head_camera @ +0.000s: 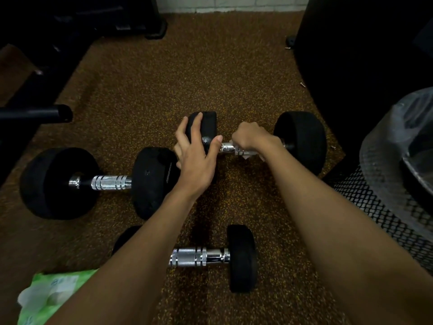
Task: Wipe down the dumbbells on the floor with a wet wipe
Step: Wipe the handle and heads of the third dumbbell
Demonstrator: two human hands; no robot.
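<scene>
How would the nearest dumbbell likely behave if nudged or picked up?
The nearest dumbbell likely rolls when nudged: its heads look round, resting on flat speckled floor. Probably heavy for its size, given thick black heads. Its ridged chrome handle should give decent grip.

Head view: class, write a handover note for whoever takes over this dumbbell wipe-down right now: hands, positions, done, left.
Left hand grips the left head of the far dumbbell, steadying it. Right hand holds the wet wipe round its chrome handle.
Left dumbbell and near dumbbell lie on the floor; wipe pack at lower left.
Done: cannot tell which are clean. Left: finish this handle, then the others as needed.
</scene>
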